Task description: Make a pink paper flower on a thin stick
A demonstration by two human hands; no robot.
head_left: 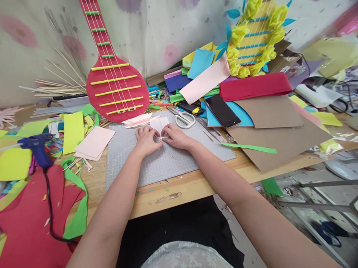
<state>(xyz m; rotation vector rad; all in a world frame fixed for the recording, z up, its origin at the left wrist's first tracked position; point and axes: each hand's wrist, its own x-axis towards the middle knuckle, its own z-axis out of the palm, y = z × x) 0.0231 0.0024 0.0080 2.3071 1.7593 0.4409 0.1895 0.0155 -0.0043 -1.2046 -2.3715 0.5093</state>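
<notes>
Both hands meet over the grey cutting mat (159, 163), at a small pale pink sheet of paper (159, 123). My left hand (147, 141) pinches the sheet's near left edge between thumb and fingers. From the other side, my right hand (176, 136) grips its near right edge, fingertips close to those of the left. Just beyond them lie folded pale pink pieces (138, 120). White-handled scissors (184, 119) rest to the right of my right hand. A stack of pale pink paper rectangles (94, 143) sits left of the mat.
A red paper lute shape (118, 87) leans at the back; a yellow one with paper flowers (253, 38) stands right. A blue glue gun (38, 147) lies left among paper scraps. Brown cardboard (281, 144), a black phone (222, 111) and a red crepe roll (254, 86) cover the right side.
</notes>
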